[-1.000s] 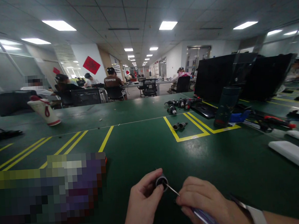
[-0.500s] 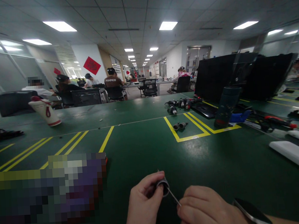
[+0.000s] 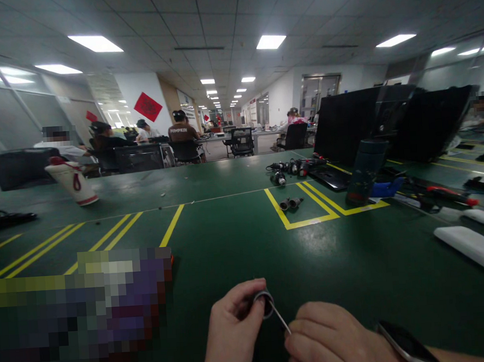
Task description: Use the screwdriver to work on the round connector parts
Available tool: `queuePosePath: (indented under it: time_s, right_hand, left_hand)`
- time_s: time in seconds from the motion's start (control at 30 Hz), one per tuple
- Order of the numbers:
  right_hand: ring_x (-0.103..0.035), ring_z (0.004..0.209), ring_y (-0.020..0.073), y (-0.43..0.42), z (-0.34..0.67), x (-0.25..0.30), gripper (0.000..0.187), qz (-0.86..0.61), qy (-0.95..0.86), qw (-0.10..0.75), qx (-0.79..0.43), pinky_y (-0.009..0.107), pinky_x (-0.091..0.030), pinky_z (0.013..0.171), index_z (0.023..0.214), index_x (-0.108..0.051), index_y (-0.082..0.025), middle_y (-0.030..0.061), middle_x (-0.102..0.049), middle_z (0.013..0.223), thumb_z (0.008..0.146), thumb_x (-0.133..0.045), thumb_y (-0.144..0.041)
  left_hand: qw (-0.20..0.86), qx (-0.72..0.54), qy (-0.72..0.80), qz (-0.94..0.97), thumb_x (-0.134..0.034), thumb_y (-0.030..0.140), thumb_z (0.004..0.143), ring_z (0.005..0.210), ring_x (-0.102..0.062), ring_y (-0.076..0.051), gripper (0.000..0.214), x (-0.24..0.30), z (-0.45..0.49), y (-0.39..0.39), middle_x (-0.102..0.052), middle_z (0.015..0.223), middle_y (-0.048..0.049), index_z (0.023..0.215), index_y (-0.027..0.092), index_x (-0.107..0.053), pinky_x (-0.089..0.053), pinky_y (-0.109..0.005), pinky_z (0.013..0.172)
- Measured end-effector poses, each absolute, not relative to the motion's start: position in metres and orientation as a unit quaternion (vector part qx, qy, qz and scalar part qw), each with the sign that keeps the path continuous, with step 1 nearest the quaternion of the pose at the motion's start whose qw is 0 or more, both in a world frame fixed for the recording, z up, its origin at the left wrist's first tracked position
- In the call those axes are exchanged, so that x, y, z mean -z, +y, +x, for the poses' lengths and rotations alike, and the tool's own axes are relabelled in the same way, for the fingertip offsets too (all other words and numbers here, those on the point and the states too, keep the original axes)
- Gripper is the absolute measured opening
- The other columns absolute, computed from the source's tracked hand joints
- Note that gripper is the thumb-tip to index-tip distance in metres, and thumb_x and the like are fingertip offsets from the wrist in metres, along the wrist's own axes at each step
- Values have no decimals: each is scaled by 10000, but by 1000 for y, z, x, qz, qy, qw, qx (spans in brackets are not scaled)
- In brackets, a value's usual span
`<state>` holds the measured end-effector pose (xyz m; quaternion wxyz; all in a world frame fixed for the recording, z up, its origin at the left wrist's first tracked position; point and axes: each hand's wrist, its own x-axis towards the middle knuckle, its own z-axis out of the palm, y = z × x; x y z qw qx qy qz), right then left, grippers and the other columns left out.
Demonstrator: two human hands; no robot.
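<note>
Between the thumb and fingers of my left hand [image 3: 238, 323] is a small grey hollow metal cylinder [image 3: 270, 309], its round opening turned toward my right hand. My right hand [image 3: 325, 334], closed, grips a thin straight metal rod [image 3: 280, 317] that looks like a screwdriver shaft. The rod's far tip reaches into the opening of the cylinder. Any handle is hidden inside my right fist, and the tip inside the cylinder cannot be seen. Farther off, two similar grey metal cylinders [image 3: 291, 203] lie within a yellow taped outline.
Several black and silver parts [image 3: 294, 168] lie beyond the tape. At the right stand a dark bottle [image 3: 366, 172] and black monitors [image 3: 345, 128]; a white bar-shaped object [image 3: 474, 257] lies nearer. A white cup [image 3: 75, 183] stands far left, a blurred-out object [image 3: 138, 302] near left. People sit beyond the table.
Both hands hold nearly the same pose, with the rod still in the cylinder. My right hand has shifted very slightly, and the view has drifted a little.
</note>
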<state>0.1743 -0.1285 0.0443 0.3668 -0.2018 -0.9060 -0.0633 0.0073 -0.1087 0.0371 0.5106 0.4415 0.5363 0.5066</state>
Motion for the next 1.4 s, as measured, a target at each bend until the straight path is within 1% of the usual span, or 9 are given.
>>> queuePosePath:
  time_s: [0.23,0.33,0.4,0.57,0.93,1.1,1.23,1.33,1.4]
  right_hand:
    - [-558,571,148,-127,177,-45,142,-184,-906,381,28,255,-445,538,894,-574,-105,50,-647,629,906,-433,-94]
    - [-553,586,138,-127,183,-51,162,-201,-875,434,-76,245,-447,556,864,-563,-146,45,-639,644,919,-411,-141]
    - [-552,583,131,-126,187,-54,212,-272,-837,441,-176,238,-441,553,787,-562,-166,34,-614,632,922,-402,-195]
    - [-559,550,125,-116,187,-50,304,-414,-754,361,-361,235,-435,561,670,-541,-168,2,-570,572,910,-418,-309]
    - [-543,583,134,-110,183,-46,272,-438,-755,307,-378,256,-409,597,670,-556,-165,6,-570,598,877,-441,-297]
    - [-510,460,120,-94,180,-27,287,-438,-565,393,-578,227,-382,462,670,-534,-163,-22,-524,487,806,-522,-415]
    - [-458,399,92,-89,178,-26,238,-386,-390,464,-695,196,-357,403,678,-544,-158,-38,-509,442,787,-571,-368]
    - [-501,466,103,-96,182,-35,223,-325,-416,511,-678,221,-418,469,713,-559,-169,-21,-550,517,831,-548,-359]
    - [-552,572,124,-104,186,-42,212,-312,-530,523,-590,253,-451,562,743,-583,-175,6,-589,613,867,-521,-335]
  left_hand:
    - [508,-511,544,431,-683,220,535,749,-690,-235,174,-39,9,-108,-757,834,-88,683,167,-757,-558,-299,654]
    - [512,-509,547,425,-684,229,543,772,-688,-235,177,-40,7,-108,-755,864,-88,693,166,-753,-553,-295,659]
    - [509,-504,555,422,-683,221,548,779,-686,-233,201,-41,5,-107,-754,872,-88,727,162,-754,-546,-304,692]
    - [526,-485,557,422,-623,173,584,819,-685,-243,320,-41,0,-104,-753,879,-81,881,167,-741,-528,-339,751]
    - [544,-478,552,413,-607,153,596,876,-671,-255,330,-39,-1,-108,-742,906,-84,905,158,-722,-503,-368,812]
    - [551,-505,537,391,-684,150,566,907,-660,-263,262,-36,0,-105,-726,962,-90,828,167,-674,-521,-367,778]
    - [543,-532,529,376,-689,138,571,865,-672,-254,171,-39,4,-107,-713,992,-102,735,156,-644,-528,-357,754]
    - [534,-532,531,388,-689,146,584,829,-676,-237,190,-41,4,-109,-710,1010,-96,774,154,-680,-530,-337,733]
    - [542,-516,530,399,-708,164,574,819,-677,-239,246,-41,3,-108,-726,960,-90,820,157,-701,-531,-334,725]
